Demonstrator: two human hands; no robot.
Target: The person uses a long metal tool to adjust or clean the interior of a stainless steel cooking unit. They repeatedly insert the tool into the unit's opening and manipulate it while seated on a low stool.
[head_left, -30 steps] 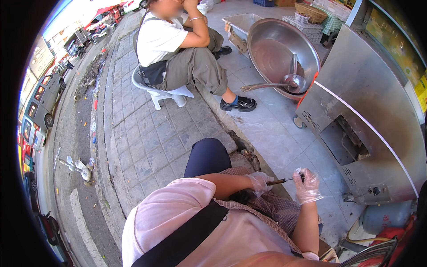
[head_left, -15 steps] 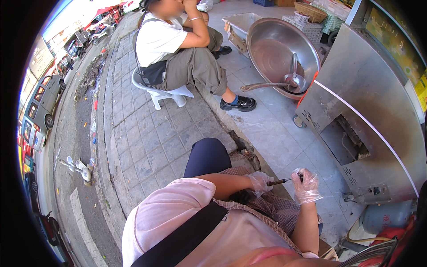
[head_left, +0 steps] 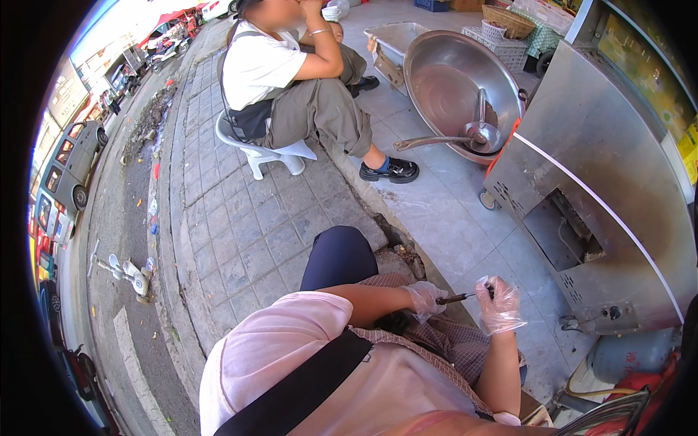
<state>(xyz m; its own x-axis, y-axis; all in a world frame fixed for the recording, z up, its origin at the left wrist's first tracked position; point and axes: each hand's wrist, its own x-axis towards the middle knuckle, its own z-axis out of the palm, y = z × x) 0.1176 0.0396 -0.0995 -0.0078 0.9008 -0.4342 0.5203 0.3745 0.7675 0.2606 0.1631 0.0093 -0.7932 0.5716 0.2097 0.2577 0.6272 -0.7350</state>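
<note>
My left hand (head_left: 424,301), in a clear plastic glove, is closed on one end of a thin tool (head_left: 455,298) with a dark handle and a narrow metal shaft. The shaft runs across to my right hand (head_left: 502,309), gloved the same way. Its fingers are pinched together around a small dark piece (head_left: 491,291), too small to name, which the shaft's tip meets or nearly meets. Both hands are above my lap, over a checked apron (head_left: 436,338).
A person (head_left: 291,94) sits ahead on a white plastic stool (head_left: 273,155). Beyond lies a large metal basin (head_left: 443,76) holding a ladle (head_left: 481,134). To the right stand a scorched metal cabinet (head_left: 618,196) and a gas cylinder (head_left: 631,354). A kerb edge (head_left: 356,190) separates paving from tiles.
Hardly anything differs. My right hand and the thin tool have shifted very slightly; the left hand keeps its grip.
</note>
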